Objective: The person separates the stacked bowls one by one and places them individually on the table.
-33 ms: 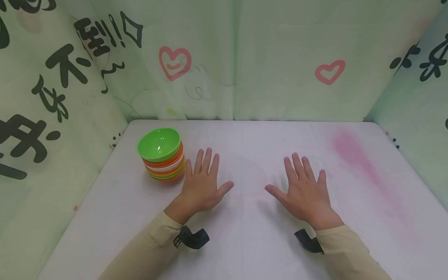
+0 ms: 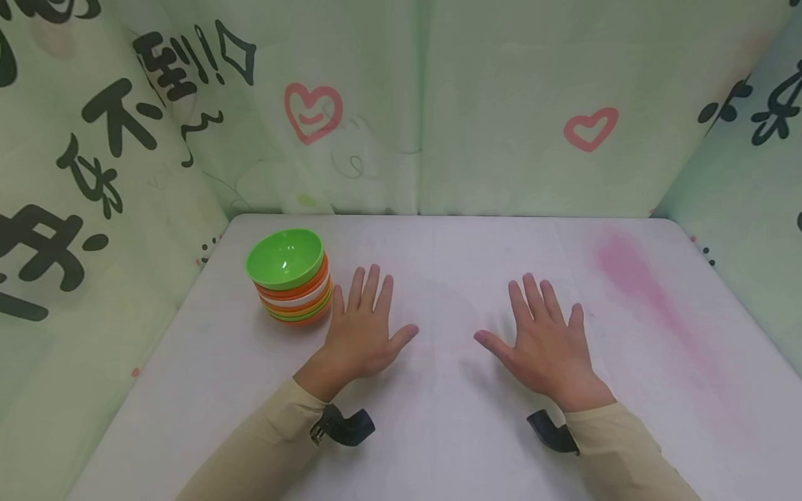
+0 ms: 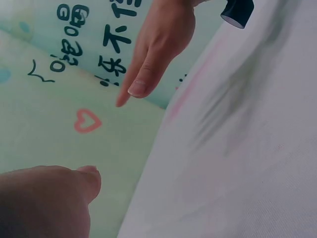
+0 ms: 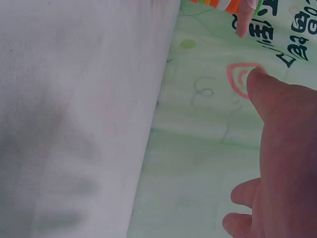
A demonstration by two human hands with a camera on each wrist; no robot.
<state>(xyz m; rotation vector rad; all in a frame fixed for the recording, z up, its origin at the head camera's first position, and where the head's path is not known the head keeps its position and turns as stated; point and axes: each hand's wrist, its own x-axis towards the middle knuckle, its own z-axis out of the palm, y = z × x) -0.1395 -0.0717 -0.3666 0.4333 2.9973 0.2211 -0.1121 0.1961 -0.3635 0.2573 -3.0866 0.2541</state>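
A stack of nested bowls [image 2: 288,261] stands at the back left of the table, a green one on top and orange, white, yellow and green rims below. My left hand [image 2: 360,334] is just right of the stack, palm down, fingers straight and spread, holding nothing. Its fingertips overlap the stack's right edge in the head view. Farther right, my right hand [image 2: 545,348] hovers palm down with fingers spread and thumb pointing inward, also holding nothing. Shadows fall on the cloth below both hands. In the right wrist view, a strip of the bowls [image 4: 225,4] shows at the top edge.
The table [image 2: 438,431] has a white cover with a pink stain [image 2: 651,285] on the right. Pale green curtains [image 2: 501,69] with black lettering and red hearts enclose its back and sides. A black wrist camera mount [image 2: 347,426] sits under the left sleeve, another [image 2: 553,433] under the right.
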